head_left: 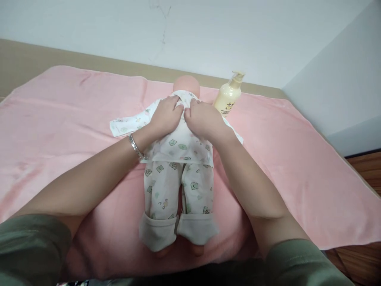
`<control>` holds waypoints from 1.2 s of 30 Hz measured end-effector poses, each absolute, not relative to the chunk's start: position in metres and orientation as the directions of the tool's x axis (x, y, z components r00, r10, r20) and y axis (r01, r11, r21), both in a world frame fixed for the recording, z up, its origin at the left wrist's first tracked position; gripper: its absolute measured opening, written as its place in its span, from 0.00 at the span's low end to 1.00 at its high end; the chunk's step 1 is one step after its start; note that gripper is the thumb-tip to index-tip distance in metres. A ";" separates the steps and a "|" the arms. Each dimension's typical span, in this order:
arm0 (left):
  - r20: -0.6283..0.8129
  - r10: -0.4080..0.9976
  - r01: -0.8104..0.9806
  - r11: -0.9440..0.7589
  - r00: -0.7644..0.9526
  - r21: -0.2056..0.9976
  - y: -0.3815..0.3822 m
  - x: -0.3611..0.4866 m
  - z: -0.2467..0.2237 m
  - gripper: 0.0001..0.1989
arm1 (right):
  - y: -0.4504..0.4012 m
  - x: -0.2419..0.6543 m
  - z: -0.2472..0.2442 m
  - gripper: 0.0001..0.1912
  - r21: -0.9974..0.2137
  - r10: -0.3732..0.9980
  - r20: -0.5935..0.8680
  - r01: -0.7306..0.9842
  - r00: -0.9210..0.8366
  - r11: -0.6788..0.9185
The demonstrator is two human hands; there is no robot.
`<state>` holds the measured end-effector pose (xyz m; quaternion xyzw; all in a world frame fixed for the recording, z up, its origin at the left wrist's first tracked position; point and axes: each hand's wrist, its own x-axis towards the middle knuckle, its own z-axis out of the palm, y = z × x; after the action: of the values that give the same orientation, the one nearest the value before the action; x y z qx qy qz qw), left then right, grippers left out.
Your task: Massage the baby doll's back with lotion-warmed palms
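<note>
A baby doll (186, 82) lies lengthwise before me, its smooth bald head at the far end and no facial features showing. It is dressed in a white printed top (181, 142) and matching trousers (195, 186) with folded-up pale cuffs. My left hand (167, 115), with a silver bracelet on the wrist, is closed on the top near the collar. Close beside it, my right hand (205, 119) has its fingers curled on the cloth at the other shoulder. Both thumbs point toward each other over the doll's upper body. Some fingertips are hidden in the fabric.
A cream-yellow pump bottle (228, 95) stands right of the doll's head, just beyond my right hand. A pink blanket (282, 159) lies beneath everything. White walls (104, 31) rise behind and to the right. Wooden flooring (357, 262) shows at lower right.
</note>
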<state>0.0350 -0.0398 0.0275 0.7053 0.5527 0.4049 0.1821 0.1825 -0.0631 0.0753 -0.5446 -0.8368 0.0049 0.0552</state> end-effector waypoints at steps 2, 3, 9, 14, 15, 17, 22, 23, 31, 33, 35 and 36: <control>0.355 0.934 0.571 -0.309 0.033 0.761 -0.034 0.030 0.025 0.12 | -0.076 0.175 0.078 0.22 0.019 0.904 0.080 0.907 -0.420 0.420; 0.355 0.935 0.558 -0.306 0.021 0.771 -0.033 0.029 0.023 0.12 | -0.079 0.171 0.078 0.22 0.035 0.902 0.078 0.906 -0.424 0.423; 0.378 0.925 0.624 -0.281 -0.025 0.729 -0.036 0.032 0.016 0.21 | -0.048 0.178 0.065 0.26 -0.264 0.953 0.148 0.918 -0.263 0.294; 0.352 0.936 0.671 -0.276 0.024 0.688 -0.035 0.033 0.018 0.26 | -0.027 0.189 0.056 0.34 -0.401 0.972 0.131 0.886 -0.197 0.233; 0.351 0.936 0.681 -0.271 0.022 0.680 -0.035 0.033 0.020 0.25 | -0.027 0.189 0.055 0.34 -0.400 0.971 0.134 0.886 -0.197 0.235; 0.351 0.936 0.722 -0.262 0.028 0.641 -0.039 0.034 0.024 0.25 | -0.028 0.190 0.055 0.34 -0.397 0.969 0.135 0.885 -0.207 0.244; 0.357 0.929 0.879 -0.250 0.099 0.407 -0.062 0.048 0.034 0.25 | -0.022 0.201 0.057 0.35 -0.449 0.939 0.104 0.826 -0.329 0.339; 0.372 0.920 0.892 -0.267 0.123 0.365 -0.067 0.051 0.035 0.25 | -0.021 0.204 0.057 0.35 -0.466 0.932 0.102 0.811 -0.349 0.355; 0.328 0.940 0.842 -0.253 0.097 0.477 -0.058 0.044 0.039 0.15 | -0.038 0.191 0.064 0.31 -0.238 0.946 0.097 0.915 -0.310 0.324; 0.280 0.957 0.802 -0.227 0.078 0.553 -0.048 0.035 0.041 0.15 | -0.050 0.180 0.067 0.26 -0.107 0.943 0.113 0.939 -0.315 0.326; 0.239 0.969 0.773 -0.198 0.061 0.602 -0.042 0.029 0.041 0.16 | -0.058 0.172 0.068 0.22 -0.014 0.929 0.116 0.935 -0.351 0.355; 0.230 0.972 0.774 -0.185 0.052 0.606 -0.041 0.028 0.042 0.16 | -0.060 0.170 0.068 0.21 -0.004 0.927 0.120 0.933 -0.357 0.360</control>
<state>0.0284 -0.0412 0.0415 0.7068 0.6173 0.3048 0.1626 0.1701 -0.0601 0.0681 -0.5649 -0.8230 -0.0322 0.0508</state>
